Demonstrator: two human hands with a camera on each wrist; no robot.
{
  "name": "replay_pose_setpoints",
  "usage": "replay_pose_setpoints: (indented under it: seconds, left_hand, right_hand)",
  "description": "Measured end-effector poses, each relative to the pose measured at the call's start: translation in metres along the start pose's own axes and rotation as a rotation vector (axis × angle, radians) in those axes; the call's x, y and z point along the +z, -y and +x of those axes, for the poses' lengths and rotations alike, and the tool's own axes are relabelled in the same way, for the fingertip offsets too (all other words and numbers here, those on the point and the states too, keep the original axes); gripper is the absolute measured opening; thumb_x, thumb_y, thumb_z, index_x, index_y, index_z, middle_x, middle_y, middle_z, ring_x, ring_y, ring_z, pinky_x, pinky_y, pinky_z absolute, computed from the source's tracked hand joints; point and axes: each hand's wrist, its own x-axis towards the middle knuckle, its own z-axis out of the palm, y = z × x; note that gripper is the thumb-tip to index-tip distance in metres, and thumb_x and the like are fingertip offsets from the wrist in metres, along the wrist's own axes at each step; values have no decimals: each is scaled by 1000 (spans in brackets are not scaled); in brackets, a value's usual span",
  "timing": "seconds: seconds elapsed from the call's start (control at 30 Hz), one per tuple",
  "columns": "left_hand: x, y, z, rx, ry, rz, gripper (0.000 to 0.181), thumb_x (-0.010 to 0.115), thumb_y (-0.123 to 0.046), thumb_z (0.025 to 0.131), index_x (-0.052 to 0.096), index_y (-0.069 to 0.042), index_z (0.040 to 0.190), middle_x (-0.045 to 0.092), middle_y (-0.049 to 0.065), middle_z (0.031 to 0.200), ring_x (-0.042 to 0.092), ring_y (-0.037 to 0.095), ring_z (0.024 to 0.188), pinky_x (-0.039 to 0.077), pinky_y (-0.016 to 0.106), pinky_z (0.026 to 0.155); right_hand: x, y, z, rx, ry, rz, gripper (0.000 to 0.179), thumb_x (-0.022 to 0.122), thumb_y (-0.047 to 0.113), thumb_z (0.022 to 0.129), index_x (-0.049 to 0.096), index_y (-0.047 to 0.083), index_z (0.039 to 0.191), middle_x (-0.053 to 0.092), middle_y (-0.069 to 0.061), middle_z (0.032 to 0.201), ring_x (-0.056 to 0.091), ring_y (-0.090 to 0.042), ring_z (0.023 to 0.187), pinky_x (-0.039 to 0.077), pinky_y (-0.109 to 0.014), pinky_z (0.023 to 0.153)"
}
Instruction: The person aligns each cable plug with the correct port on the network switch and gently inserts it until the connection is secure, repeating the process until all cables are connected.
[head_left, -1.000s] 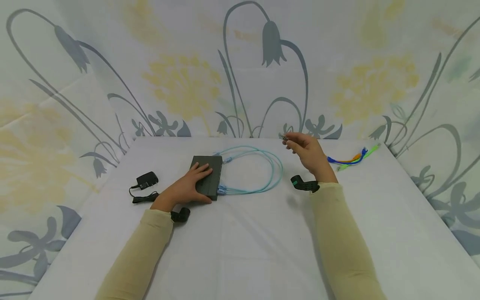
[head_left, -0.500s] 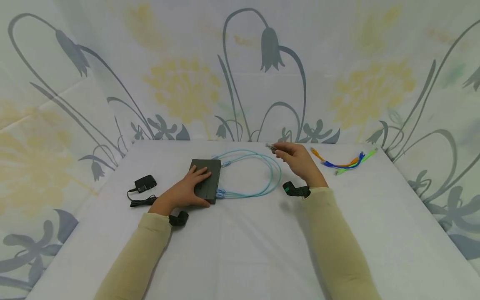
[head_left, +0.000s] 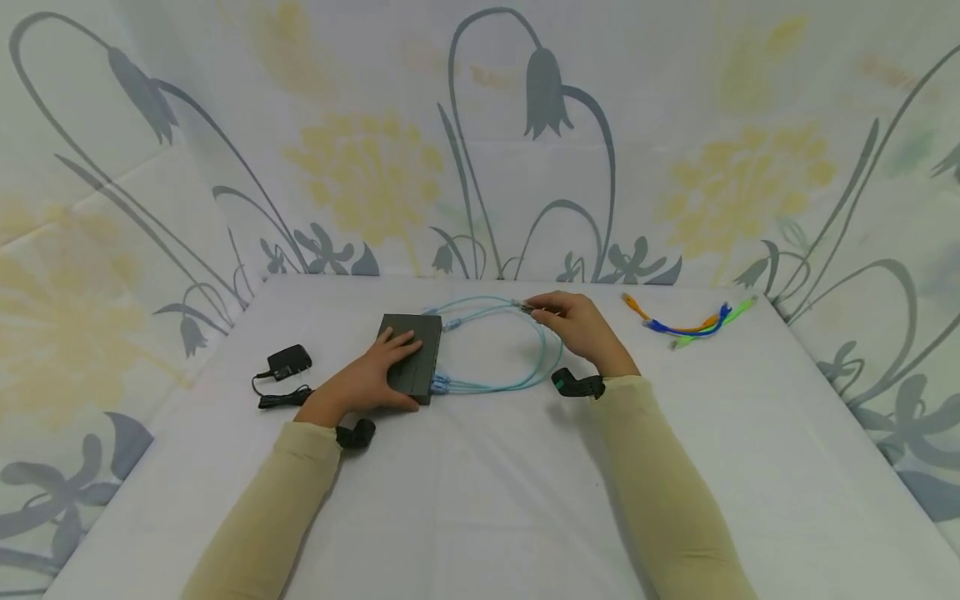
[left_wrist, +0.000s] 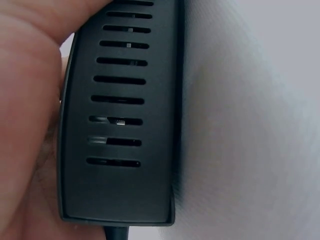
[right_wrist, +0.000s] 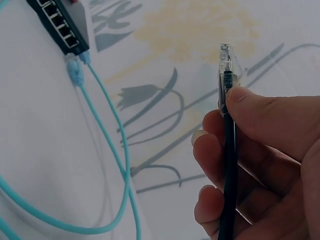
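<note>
My left hand (head_left: 366, 379) lies over the black network switch (head_left: 417, 373), fingers spread on its top and thumb along its near side. The left wrist view shows the switch's slotted side (left_wrist: 117, 190) with the thumb over part of it. Light-blue Ethernet cables (head_left: 480, 389) are plugged into its right side and loop out. My right hand (head_left: 585, 329) pinches a black Ethernet cable (right_wrist: 230, 160) just behind its clear plug (right_wrist: 227, 65), which points away from the palm. Several bare ports (right_wrist: 59, 24) show on the switch between the light-blue plugs.
A black power adapter (head_left: 289, 361) with a bundled cord (head_left: 283, 398) lies left of the switch. At the far right lie short orange (head_left: 634, 306), blue (head_left: 682, 334) and green (head_left: 741, 308) cables. A floral cloth (head_left: 487, 167) hangs behind the white table (head_left: 487, 517).
My right hand has moved left and slightly nearer, bringing the black cable's plug over the light-blue loop and closer to the switch. The left hand stays on the switch.
</note>
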Motion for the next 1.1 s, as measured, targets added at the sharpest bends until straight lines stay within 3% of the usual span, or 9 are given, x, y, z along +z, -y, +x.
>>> replay_pose_setpoints:
  seconds: [0.3, 0.53, 1.1]
  left_hand:
    - [0, 0, 2, 6, -2, -1, 105, 85, -48, 69, 28, -24, 155, 12, -1, 164, -7, 33, 152, 24, 63, 113]
    - [1, 4, 2, 10, -5, 0, 106, 84, -50, 69, 28, -24, 155, 12, -2, 164, -7, 33, 152, 24, 63, 113]
    - [-1, 2, 2, 17, 0, 3, 106, 84, -48, 70, 28, -22, 155, 12, 3, 164, -8, 35, 151, 23, 65, 113]
  right_hand:
    - [14, 3, 4, -10, 58, -12, 28, 58, 26, 98, 66, 19, 124, 66, -2, 120, 61, -22, 106, 50, -41, 92]
    - [26, 4, 4, -2, 98, -34, 27, 57, 28, 99, 66, 23, 124, 67, 0, 118, 62, -21, 101, 51, -38, 84]
    - [47, 8, 7, -31, 172, -89, 28, 57, 29, 99, 66, 19, 124, 70, -4, 108, 65, -18, 90, 51, -33, 76]
